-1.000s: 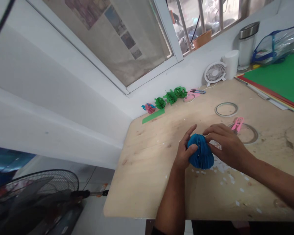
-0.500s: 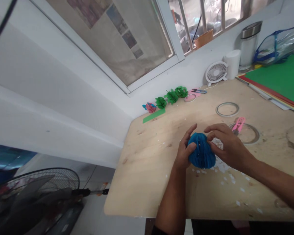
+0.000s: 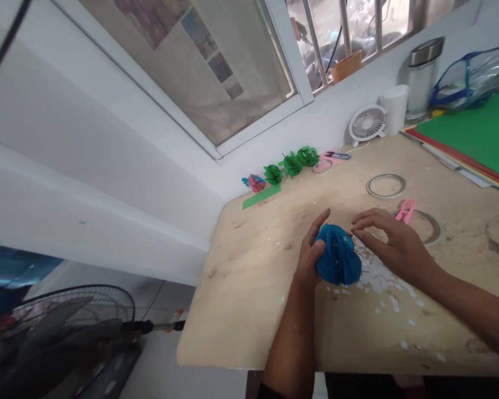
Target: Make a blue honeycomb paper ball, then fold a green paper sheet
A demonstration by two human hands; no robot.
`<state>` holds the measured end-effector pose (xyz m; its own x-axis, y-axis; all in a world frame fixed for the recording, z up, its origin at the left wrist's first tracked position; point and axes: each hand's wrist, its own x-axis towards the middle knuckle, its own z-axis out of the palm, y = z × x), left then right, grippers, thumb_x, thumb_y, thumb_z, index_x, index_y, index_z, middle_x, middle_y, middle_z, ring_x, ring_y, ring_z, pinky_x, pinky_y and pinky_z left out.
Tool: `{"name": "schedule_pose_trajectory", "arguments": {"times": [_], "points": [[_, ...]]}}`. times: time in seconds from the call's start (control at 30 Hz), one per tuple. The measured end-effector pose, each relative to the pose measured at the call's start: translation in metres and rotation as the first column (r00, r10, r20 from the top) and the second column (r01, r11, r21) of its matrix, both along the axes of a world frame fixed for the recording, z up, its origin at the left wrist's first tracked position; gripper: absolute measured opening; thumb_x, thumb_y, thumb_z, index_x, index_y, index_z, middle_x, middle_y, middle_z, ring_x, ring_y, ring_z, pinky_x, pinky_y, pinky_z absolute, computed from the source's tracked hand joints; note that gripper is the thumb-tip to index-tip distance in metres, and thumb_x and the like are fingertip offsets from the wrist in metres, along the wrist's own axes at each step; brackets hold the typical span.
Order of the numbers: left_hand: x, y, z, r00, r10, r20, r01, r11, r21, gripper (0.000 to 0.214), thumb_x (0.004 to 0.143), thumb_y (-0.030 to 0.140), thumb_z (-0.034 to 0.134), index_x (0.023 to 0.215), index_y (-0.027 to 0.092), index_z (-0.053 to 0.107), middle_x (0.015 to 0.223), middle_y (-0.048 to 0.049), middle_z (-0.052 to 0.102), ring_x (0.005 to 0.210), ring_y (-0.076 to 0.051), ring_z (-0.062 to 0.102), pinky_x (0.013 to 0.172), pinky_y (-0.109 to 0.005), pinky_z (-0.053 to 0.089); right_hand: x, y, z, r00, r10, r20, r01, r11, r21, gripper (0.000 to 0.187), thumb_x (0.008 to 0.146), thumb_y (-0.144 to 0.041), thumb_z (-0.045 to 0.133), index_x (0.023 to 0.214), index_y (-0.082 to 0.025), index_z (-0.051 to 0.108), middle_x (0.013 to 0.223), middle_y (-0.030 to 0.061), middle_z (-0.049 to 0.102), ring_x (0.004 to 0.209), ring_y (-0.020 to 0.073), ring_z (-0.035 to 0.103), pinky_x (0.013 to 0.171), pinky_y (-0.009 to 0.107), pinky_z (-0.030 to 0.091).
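- Over the near side of the counter (image 3: pixel 241 288), a blue honeycomb paper ball (image 3: pixel 343 263) sits in the left hand (image 3: pixel 308 257), the nearer of the two, which cups it from the left with the thumb pressed on the front.
- Just left of and slightly below the right hand's (image 3: pixel 393 241) fingertips lies the ball's upper right edge; whether they touch it, I cannot tell.
- The right grip has thumb and forefinger drawn close together; I cannot tell whether anything thin is pinched between them.
- The ball is nearly round, with no marked long axis; its folds and central cleft run roughly away from the person.
- Beneath and right of it, white paper scraps (image 3: pixel 385 282) are scattered on the counter.
- Beyond the right hand, pink snips (image 3: pixel 406 210) overlap a tape ring (image 3: pixel 433 227).
- At the back, a metal-capped glass bottle (image 3: pixel 419 88) stands beside a white cylinder (image 3: pixel 395 108); the bottle's contents are not readable.
- Next to it, a transparent blue-trimmed bag (image 3: pixel 468 83) holds things too indistinct to name.
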<state>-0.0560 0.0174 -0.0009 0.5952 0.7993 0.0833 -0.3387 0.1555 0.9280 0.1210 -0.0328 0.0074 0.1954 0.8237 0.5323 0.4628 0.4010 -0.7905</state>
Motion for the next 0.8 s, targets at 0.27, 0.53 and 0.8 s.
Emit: {"name": "schedule_pose_trajectory", "arguments": {"times": [0.27, 0.53, 0.8], "points": [[0.002, 0.004, -0.005, 0.994, 0.102, -0.036, -0.101, 0.994, 0.051, 0.093, 0.074, 0.064, 0.073, 0.148, 0.018, 0.042, 0.099, -0.0090, 0.074, 0.090, -0.025, 0.071, 0.084, -0.038, 0.054, -0.001, -0.004, 0.004, 0.997, 0.080, -0.023, -0.083, 0.966, -0.244, 0.028, 0.091, -0.044, 0.053, 0.076, -0.023, 0.063, 0.071, 0.0020, 0.067, 0.065, 0.0186, 0.061, 0.059, 0.032, 0.047], [0.002, 0.006, -0.008, 0.991, 0.122, -0.054, -0.115, 0.987, 0.108, 0.095, 0.075, 0.066, 0.072, 0.150, 0.019, 0.039, 0.109, -0.0123, 0.073, 0.099, -0.029, 0.070, 0.089, -0.041, 0.053, 0.001, -0.002, 0.001, 0.978, 0.189, -0.090, -0.209, 0.919, -0.334, 0.037, 0.092, -0.053, 0.050, 0.079, -0.022, 0.065, 0.071, 0.0018, 0.066, 0.068, 0.0198, 0.060, 0.060, 0.032, 0.045], [0.003, 0.008, -0.013, 0.995, 0.096, -0.039, -0.091, 0.990, 0.110, 0.094, 0.075, 0.064, 0.071, 0.151, 0.021, 0.037, 0.117, -0.0131, 0.071, 0.102, -0.029, 0.069, 0.092, -0.042, 0.051, -0.003, -0.005, -0.001, 0.986, 0.134, -0.095, -0.156, 0.945, -0.286, 0.028, 0.089, -0.050, 0.057, 0.089, -0.023, 0.066, 0.083, 0.0035, 0.071, 0.075, 0.0219, 0.066, 0.066, 0.035, 0.052]]}}
